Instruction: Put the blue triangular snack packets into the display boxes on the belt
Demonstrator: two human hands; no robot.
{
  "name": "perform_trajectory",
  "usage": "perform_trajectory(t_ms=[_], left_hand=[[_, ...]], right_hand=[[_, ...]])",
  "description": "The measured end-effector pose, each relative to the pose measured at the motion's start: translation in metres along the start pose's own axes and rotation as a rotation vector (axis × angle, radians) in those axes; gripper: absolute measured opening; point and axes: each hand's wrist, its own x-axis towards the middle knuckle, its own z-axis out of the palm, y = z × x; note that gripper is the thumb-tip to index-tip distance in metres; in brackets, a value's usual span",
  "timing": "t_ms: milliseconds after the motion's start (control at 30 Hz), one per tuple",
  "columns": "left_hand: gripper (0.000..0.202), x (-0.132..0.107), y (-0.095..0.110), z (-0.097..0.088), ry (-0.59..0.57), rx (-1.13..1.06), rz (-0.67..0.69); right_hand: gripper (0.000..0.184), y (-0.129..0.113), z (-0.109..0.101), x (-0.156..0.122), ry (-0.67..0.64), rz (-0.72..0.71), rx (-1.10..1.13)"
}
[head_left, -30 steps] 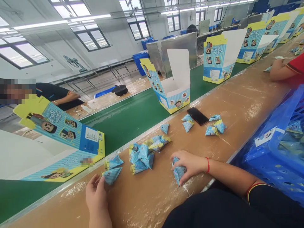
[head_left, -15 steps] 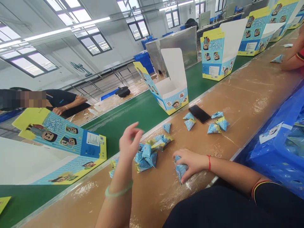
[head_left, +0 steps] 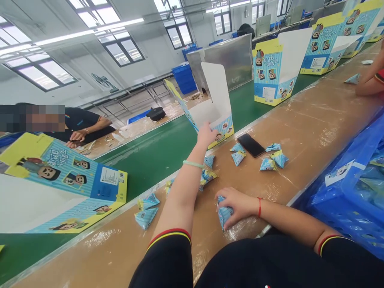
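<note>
While holding the left hand at the open box (can't tell if gripping), got the right hand curled round a packet, probably to steady it.

We are seeing white stylised characters, apparently Chinese, running across the leftmost box and the upright box farther back, but we are not making them out. White panels beside them are carrying tiny, unreadable print; the blue crate is bearing a blurred label.
</note>
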Motion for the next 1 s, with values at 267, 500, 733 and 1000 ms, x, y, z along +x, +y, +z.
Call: perform_trajectory(t_ms=[267, 500, 733, 1000], left_hand=[[0.047, -0.062, -0.018, 0.021, -0.137, -0.058, 0.081], [0.041, -0.090, -0.027, 0.022, -0.257, -0.072, 0.086], [0.045, -0.061, -0.042, 0.002, -0.092, -0.255, -0.002], [0.084, -0.026, -0.057, -0.019, 0.050, -0.285, -0.103]], right_hand=[[0.064, 0.002, 0.004, 0.000, -0.008, 0.010, 0.013], [0.063, 0.001, 0.002, -0.001, -0.015, 0.021, 0.020], [0.062, 0.003, 0.004, -0.001, -0.007, 0.010, 0.028], [0.066, 0.005, 0.006, 0.003, 0.006, -0.019, -0.054]])
